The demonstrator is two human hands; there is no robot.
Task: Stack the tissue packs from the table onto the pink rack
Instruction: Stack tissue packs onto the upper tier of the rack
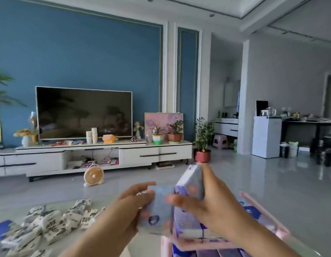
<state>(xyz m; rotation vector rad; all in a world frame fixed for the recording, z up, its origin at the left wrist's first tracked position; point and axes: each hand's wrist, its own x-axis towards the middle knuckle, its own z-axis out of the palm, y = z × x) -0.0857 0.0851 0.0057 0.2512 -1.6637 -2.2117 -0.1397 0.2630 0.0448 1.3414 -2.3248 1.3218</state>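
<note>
My left hand (pixel 131 203) grips a pale blue tissue pack (pixel 159 210) in front of me, above the near edge of the pink rack (pixel 198 244). Beside it my right hand (pixel 207 197) holds a second blue-and-white tissue pack (pixel 189 184), tilted upright, with fingers over its top and thumb on its front. More blue packs (pixel 251 210) lie on the rack under my right arm. On the table (pixel 109 199) at the lower left lies a heap of white packs with black print (pixel 55 219). A dark blue pack (pixel 1 227) sits at the far left edge.
Across the grey tiled floor stands a white TV cabinet (pixel 138 154) with a television, paper cups and potted plants. A small orange fan (pixel 93 176) stands on the floor before it. A red-potted plant (pixel 202 154) and a white fridge (pixel 266 138) are to the right.
</note>
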